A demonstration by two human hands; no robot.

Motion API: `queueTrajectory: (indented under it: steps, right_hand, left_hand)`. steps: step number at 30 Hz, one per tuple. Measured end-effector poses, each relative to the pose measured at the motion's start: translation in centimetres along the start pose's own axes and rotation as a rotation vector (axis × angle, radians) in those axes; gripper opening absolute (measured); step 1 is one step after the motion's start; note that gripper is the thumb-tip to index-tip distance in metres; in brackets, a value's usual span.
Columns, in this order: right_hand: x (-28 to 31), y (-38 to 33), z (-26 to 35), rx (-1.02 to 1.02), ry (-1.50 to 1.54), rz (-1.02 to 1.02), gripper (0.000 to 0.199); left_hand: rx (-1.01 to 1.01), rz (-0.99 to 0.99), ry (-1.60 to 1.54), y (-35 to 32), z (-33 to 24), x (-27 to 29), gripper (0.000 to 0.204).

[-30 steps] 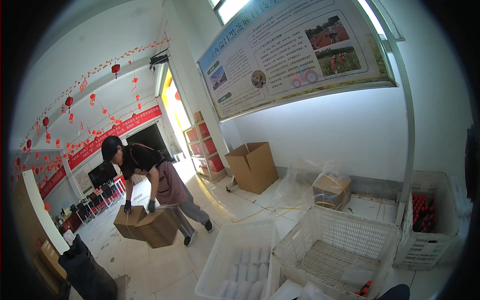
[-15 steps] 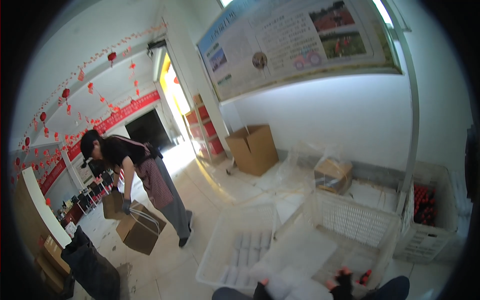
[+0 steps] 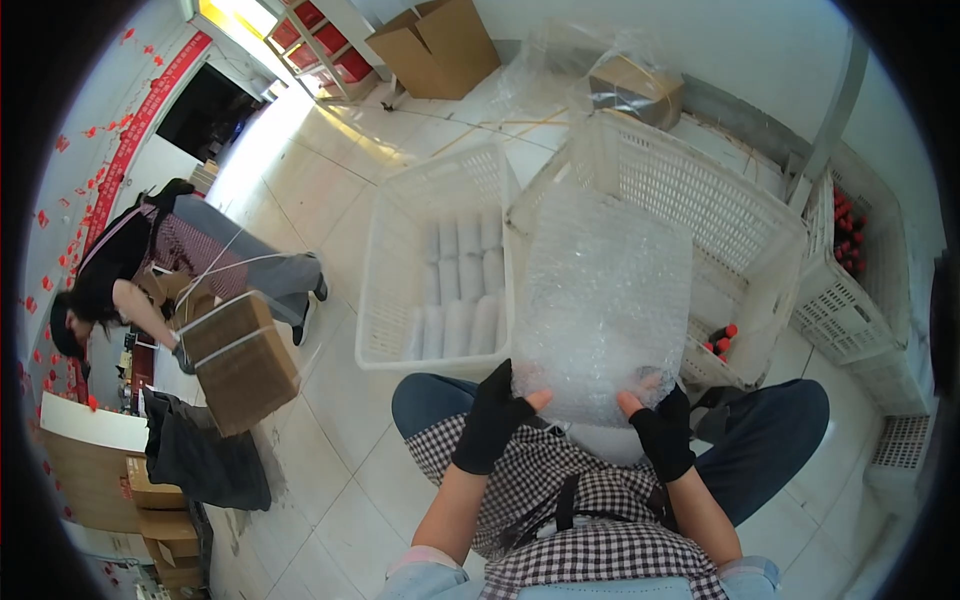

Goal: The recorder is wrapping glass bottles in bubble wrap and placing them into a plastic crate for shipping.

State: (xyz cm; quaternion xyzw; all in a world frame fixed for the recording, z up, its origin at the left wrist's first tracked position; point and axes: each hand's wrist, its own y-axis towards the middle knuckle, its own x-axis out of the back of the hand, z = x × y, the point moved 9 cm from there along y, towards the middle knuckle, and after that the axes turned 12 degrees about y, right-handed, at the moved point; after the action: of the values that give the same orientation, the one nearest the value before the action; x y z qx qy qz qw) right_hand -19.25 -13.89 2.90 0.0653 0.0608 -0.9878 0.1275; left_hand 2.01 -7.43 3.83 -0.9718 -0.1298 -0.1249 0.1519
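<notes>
A stack of clear bubble wrap sheets (image 3: 612, 285) lies in front of me, its far part over the edge of a white crate. My left hand (image 3: 497, 412), in a black fingerless glove, grips the near left corner, thumb on top. Gloved alike, my right hand (image 3: 660, 420) holds the near right corner, thumb on top; its other fingers show through the plastic. At the left, a white plastic crate (image 3: 375, 300) holds rows of white wrapped cylinders (image 3: 460, 265). In the crate (image 3: 700, 160) on the right, a few red-capped bottles (image 3: 720, 342) lie by its near side.
Another crate (image 3: 850, 305) with red-topped bottles (image 3: 848, 235) stands at the far right. Cardboard boxes (image 3: 437, 50) sit by the wall. To the left, a person (image 3: 150, 245) bends over a strapped carton (image 3: 240, 355), near a dark sack (image 3: 205, 455).
My view has tilted down, bringing my lap, both forearms and the bubble wrap fully into sight. My hands show now at the near corners of the wrap. The other person still handles the carton.
</notes>
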Motion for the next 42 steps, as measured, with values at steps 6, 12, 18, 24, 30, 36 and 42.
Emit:
queueTrajectory:
  steps: [6, 12, 18, 24, 30, 36, 42]
  right_hand:
    - [1.1, 0.1, -1.3, -0.088, 0.298, -0.209, 0.014]
    - [1.9, -0.3, -0.7, 0.000, 0.122, -0.257, 0.017]
    - [1.1, 1.2, -2.8, -0.185, 0.355, -0.029, 0.021]
    - [0.0, -0.3, 1.2, 0.105, 0.042, -0.006, 0.021]
    - [3.6, -0.3, -3.9, -0.079, 0.006, -0.265, 0.023]
    - [1.0, -0.1, 0.8, 0.187, -0.042, -0.099, 0.020]
    - [-1.6, -3.1, 8.4, 0.774, -0.369, 0.075, 0.042]
  left_hand:
    - [-0.367, -0.385, 0.278, -4.0, -2.1, -1.1, 0.045]
    - [-0.034, -0.139, -0.096, -0.9, 1.9, -1.2, 0.036]
    - [-0.427, -0.272, 0.400, -3.6, -2.4, -1.3, 0.046]
    - [-0.009, -0.074, -0.068, -0.9, 2.9, -1.6, 0.053]
    - [-0.267, -0.068, 0.181, -1.7, 0.0, -1.7, 0.049]
    - [0.141, -0.120, -0.313, -1.0, 4.2, -2.0, 0.039]
    - [-0.446, -0.555, 0.578, -2.8, -2.0, 1.0, 0.024]
